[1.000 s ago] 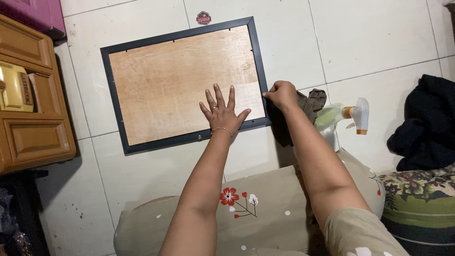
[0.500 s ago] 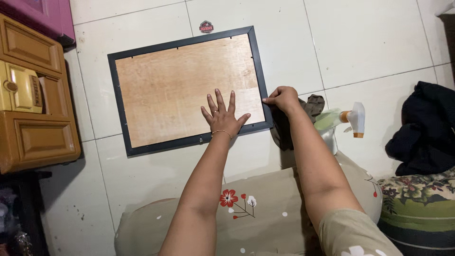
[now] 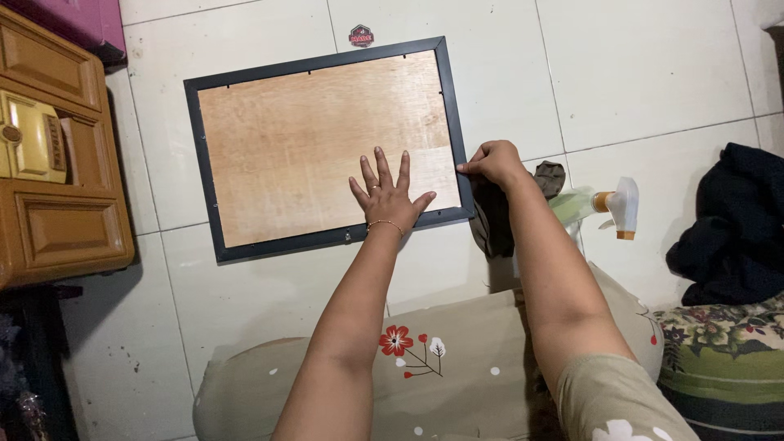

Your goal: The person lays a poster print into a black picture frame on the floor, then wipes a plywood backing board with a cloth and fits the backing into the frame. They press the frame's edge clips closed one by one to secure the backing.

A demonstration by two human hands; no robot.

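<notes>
Picture frame point(image 3: 327, 151) lies face down on the white tiled floor point(image 3: 637, 73), its dark rim around a pale plywood backing board point(image 3: 310, 139). It sits in front of the person's knees, slightly skewed to the tile lines.

Left hand point(image 3: 388, 196): flat on the backing board near the lower right part, fingers spread, palm down. Nothing clasped; it presses, it does not hold.

Right hand point(image 3: 490, 163): at the frame's right rail, fingers curled and pinched on the outer edge. Closed on the rim, as far as the view shows (fingertips partly hidden by the knuckles).

Beside the right wrist: a dark cloth point(image 3: 498, 212) bunched on the floor, just beside the frame's right edge. Further right, a pale green spray bottle point(image 3: 600, 204) with a white trigger head, lying on its side. A dark heap of clothing point(image 3: 727, 229) well apart at the right. A wooden cabinet point(image 3: 57, 163) stands at the left. A beige cushion with a red flower print point(image 3: 425, 367) lies under the forearms.

Handling judgement: the frame looks stiff and fairly light. The thin board likely flexes if pushed hard mid-panel. If glass sits beneath, it is fragile; I cannot tell. Best taken by the two opposite rails, not by the board.
</notes>
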